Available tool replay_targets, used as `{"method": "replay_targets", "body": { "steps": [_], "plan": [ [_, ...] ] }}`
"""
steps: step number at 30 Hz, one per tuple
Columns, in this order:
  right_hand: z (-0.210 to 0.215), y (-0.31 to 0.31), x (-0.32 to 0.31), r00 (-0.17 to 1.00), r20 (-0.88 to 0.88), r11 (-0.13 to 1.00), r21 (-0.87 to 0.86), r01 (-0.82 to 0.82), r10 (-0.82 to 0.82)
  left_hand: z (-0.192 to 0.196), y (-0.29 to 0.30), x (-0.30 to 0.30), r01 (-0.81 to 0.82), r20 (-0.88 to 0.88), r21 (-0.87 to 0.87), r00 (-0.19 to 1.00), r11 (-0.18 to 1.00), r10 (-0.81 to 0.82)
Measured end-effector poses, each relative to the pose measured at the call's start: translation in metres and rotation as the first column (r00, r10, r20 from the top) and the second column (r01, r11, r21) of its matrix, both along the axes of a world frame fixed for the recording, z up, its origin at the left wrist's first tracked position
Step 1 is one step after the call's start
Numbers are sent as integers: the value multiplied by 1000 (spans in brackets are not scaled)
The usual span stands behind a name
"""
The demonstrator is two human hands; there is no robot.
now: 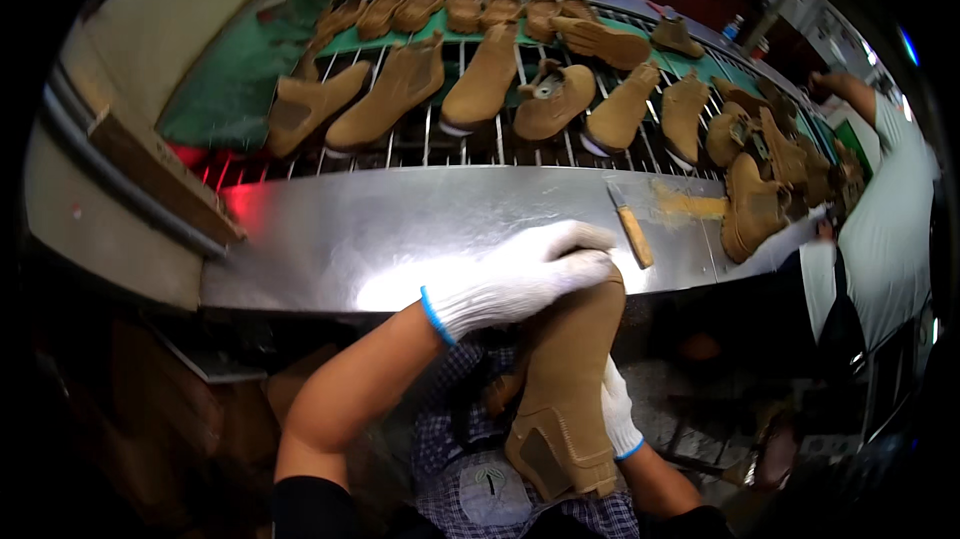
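Note:
A tan ankle boot [570, 369] is held over my lap, toe up and away from me, its opening and dark elastic side panel toward me. My left hand [525, 274], in a white knit glove with a blue cuff, is closed over the toe end. My right hand [620, 409], gloved the same way, grips the boot from its right side; its fingers are hidden behind the boot. Beyond, on the metal table edge [400, 224], lies a knife [630, 227] with a wooden handle, touched by neither hand.
Several tan boots [395, 94] stand or lie on a roller conveyor [465, 154] past the table edge, with several soles [465, 9] on a green strip behind them. More boots [755, 204] crowd the right end. A person [885, 209] stands at right; other gloved hands work across the line.

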State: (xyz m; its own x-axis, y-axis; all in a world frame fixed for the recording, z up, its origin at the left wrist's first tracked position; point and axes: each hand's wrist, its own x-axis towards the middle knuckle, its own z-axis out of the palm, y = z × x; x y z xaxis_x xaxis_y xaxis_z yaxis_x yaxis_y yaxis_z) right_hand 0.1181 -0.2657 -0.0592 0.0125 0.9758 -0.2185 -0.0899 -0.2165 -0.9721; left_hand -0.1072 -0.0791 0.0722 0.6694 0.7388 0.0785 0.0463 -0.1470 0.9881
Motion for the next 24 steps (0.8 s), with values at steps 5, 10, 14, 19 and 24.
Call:
{"method": "replay_targets", "body": {
  "steps": [5, 10, 14, 19, 24],
  "plan": [
    [60, 5, -10, 883, 469, 907, 382, -179, -23, -17, -1, -36, -164, -30, -116, 986, 980, 162],
    [57, 4, -1, 824, 566, 921, 312, -234, 17, -46, -13, -46, -42, -463, 160, 879, 986, 112],
    [66, 24, 22, 624, 761, 860, 187, -476, 180, -44, -2, -53, 37, -499, 37, 866, 999, -13],
    [62, 58, -18, 474, 862, 765, 424, -485, -178, -50, 10, -52, 73, -485, 64, 874, 995, -33],
    [40, 73, -24, 512, 817, 771, 499, -395, -266, -57, 5, -58, 40, -419, 58, 908, 997, -12]
  ]
}}
